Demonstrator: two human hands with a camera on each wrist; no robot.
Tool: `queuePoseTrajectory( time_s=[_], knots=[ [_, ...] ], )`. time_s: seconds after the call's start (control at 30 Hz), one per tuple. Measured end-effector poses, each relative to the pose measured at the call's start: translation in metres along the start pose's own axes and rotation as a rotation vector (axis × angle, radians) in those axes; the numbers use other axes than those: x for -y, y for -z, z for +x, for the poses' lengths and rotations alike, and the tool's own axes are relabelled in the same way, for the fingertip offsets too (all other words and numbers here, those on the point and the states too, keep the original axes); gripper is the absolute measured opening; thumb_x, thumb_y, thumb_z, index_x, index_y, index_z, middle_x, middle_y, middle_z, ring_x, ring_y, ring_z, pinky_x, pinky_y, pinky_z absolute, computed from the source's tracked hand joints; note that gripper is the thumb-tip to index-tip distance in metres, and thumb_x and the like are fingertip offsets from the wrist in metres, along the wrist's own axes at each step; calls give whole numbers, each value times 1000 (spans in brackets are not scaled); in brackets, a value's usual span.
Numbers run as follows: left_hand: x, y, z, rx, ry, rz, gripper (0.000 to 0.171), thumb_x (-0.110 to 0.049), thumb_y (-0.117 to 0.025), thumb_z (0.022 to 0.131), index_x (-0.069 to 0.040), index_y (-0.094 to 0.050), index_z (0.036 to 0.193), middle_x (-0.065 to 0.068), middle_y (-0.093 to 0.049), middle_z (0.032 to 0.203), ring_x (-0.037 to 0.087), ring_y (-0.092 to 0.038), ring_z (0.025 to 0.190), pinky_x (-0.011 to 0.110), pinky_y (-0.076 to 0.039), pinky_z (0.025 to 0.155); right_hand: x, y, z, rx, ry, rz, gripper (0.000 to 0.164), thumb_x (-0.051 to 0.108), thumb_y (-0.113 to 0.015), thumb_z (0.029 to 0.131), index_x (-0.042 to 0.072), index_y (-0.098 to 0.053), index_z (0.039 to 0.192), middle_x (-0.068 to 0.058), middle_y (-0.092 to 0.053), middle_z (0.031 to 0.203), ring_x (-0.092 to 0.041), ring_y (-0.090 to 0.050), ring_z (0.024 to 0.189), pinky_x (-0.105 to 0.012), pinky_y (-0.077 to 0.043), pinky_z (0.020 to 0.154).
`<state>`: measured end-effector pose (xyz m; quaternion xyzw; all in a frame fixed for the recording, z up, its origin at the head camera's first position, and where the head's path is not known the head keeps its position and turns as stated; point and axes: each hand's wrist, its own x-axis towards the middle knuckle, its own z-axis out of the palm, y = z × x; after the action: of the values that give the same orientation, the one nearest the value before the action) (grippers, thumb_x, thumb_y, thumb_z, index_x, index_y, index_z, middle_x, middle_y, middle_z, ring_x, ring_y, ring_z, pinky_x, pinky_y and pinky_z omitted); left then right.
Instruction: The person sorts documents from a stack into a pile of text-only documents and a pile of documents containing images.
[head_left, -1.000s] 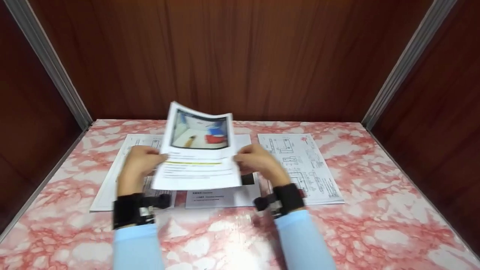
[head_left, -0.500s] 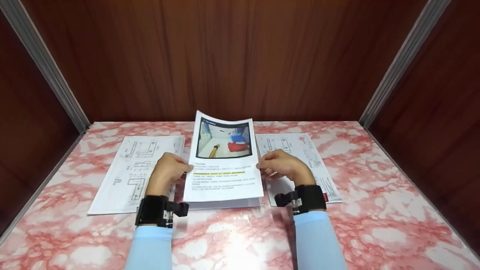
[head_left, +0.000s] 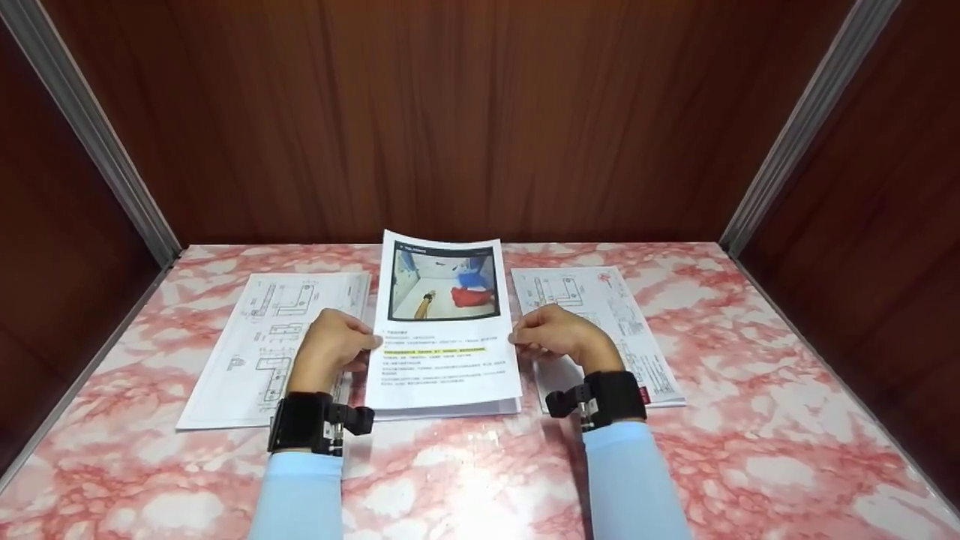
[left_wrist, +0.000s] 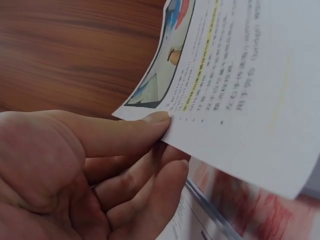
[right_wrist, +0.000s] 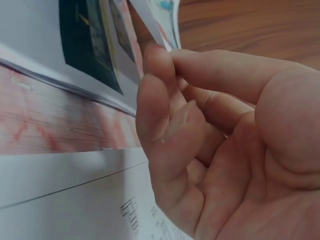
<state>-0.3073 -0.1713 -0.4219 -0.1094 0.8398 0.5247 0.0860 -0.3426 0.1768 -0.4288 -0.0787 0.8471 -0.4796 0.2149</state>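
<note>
A printed sheet of paper [head_left: 442,367], with a colour photo at its top and a yellow-highlighted line of text, is held up over the middle paper stack [head_left: 480,409]. My left hand [head_left: 334,345] pinches its left edge between thumb and fingers; the left wrist view shows the thumb [left_wrist: 130,131] on the printed face. My right hand [head_left: 562,337] pinches the opposite edge, its thumb and forefinger meeting at the paper in the right wrist view. The sheet bows a little, its far edge raised. It hides most of the stack beneath.
To the left lies a paper stack with technical drawings [head_left: 225,375]. Another stack of drawings [head_left: 637,337], marked in red, lies to the right. The red-and-white marbled table [head_left: 750,450] meets a brown wood-grain wall [head_left: 480,120] at the back.
Both hands have carried the sheet right and lowered it over the middle stack. In the last half second it has shifted slightly left and down, the pinch on both edges kept.
</note>
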Motion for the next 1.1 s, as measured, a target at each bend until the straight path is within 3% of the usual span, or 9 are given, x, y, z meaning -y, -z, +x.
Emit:
queuePoseTrajectory(
  time_s=[0.13,0.4,0.67,0.93,1.1],
  knots=[
    [2,-2,2,18,10,-22,26,0,-77,93,12,-70,115,3,-64,79,9,-63,60,22,-59,59,-2,-2,1,2,-14,-41,16,18,-71,101,5,-77,94,6,-65,69,-6,-55,65,-22,-42,59],
    [3,-3,5,17,6,70,26,-3,-77,94,10,-71,115,5,-65,79,10,-63,58,23,-58,57,-4,-4,4,-20,-20,-114,18,21,-73,98,4,-81,100,7,-70,73,-7,-62,69,-22,-49,64],
    [4,-5,3,29,56,85,27,-3,-78,94,8,-71,118,4,-68,77,12,-65,60,25,-59,59,-7,-5,4,-18,-33,-137,16,22,-75,98,7,-81,98,7,-69,70,-8,-56,64,-24,-42,59],
    [5,-4,6,53,73,80,33,0,-78,93,10,-70,124,4,-68,73,12,-65,60,24,-59,58,-6,-7,5,-23,-40,-154,16,21,-75,97,6,-81,97,7,-67,69,-8,-54,63,-24,-42,58],
    [7,-6,8,54,94,67,29,0,-77,93,10,-71,119,3,-67,69,12,-65,61,25,-61,59,-6,-8,6,-31,-37,-168,18,20,-76,96,3,-82,98,7,-68,69,-7,-53,62,-22,-42,57]
  ],
)
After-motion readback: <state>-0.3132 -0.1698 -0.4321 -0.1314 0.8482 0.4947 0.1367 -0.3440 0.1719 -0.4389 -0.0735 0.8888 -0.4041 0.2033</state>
